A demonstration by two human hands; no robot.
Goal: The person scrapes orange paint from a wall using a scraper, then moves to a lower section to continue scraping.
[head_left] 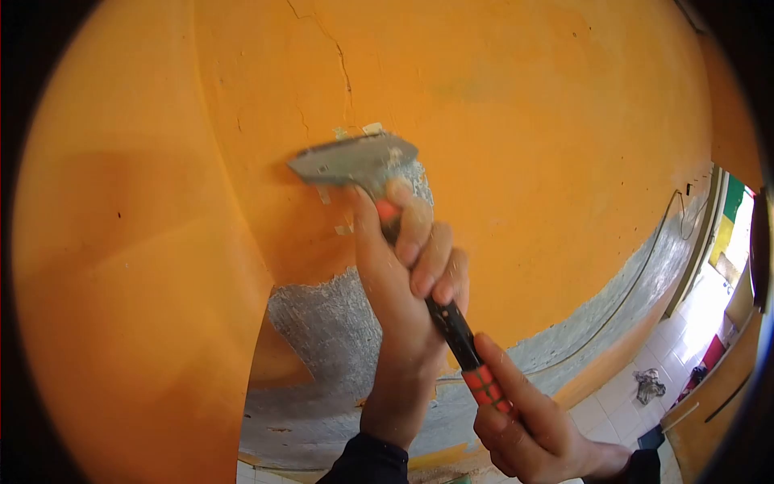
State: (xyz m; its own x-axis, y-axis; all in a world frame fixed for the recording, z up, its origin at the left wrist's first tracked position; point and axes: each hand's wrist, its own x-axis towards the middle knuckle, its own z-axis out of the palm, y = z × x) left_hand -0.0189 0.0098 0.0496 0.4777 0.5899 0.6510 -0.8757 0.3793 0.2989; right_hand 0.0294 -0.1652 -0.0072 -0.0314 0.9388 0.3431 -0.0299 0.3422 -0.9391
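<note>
A wide scraper blade (355, 160) lies against the orange wall (524, 161), where a grey patch shows beside it. Its black handle (453, 327) slants down to the right and ends in a red grip (486, 389). My left hand (407, 258) is closed round the upper handle, just below the blade, with the thumb stretched toward the metal. Lower down, my right hand (528, 423) holds the red end of the handle between thumb and fingers. Small pale flakes stick to the wall around the blade.
Bare grey plaster (326, 323) shows below the blade and along the wall's lower part. A crack (343, 60) runs above. At the right are a thin hanging cable (665, 218), a bright doorway, a tiled floor (621, 411) and a crumpled item (649, 385).
</note>
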